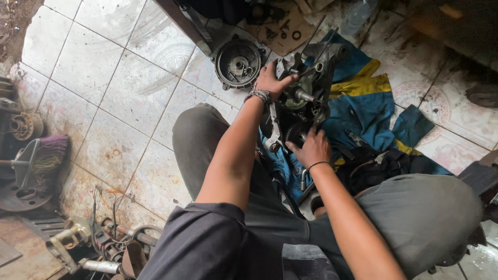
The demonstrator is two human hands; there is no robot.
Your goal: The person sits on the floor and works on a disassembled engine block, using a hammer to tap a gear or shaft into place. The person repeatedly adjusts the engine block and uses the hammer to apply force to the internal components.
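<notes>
**Both hands on an engine case, on a tiled workshop floor**

The left hand (273, 80) lies over the upper left edge of a grey metal engine crankcase (303, 98), fingers curled over its rim and gripping it; several bead bracelets ring that wrist. The right hand (311, 148) presses on the lower part of the same case, fingers spread narrow and bent down onto a dark gear (296, 132); whether they pinch anything small there cannot be told. A thin dark band circles the right wrist.

The crankcase stands between the person's knees, its open side facing up, with a short steel shaft (306, 95) sticking out near its middle. It rests on a blue and yellow cloth (363, 103) spread over the floor. A steel wrench (273, 136) lies just left of the case, against its lower edge, partly under the left forearm. The person's legs, in grey trousers (425, 218), frame the work on both sides.

Beyond the left hand, a round dark engine cover (238, 63) lies on the pale floor tiles (119, 93), hollow side up. Above it, a piece of brown cardboard (282, 28) holds small rings and bits of hardware. At the far left edge is a brush with purplish bristles (49, 153), and near the bottom left a heap of rusty metal parts and wires (104, 241).
</notes>
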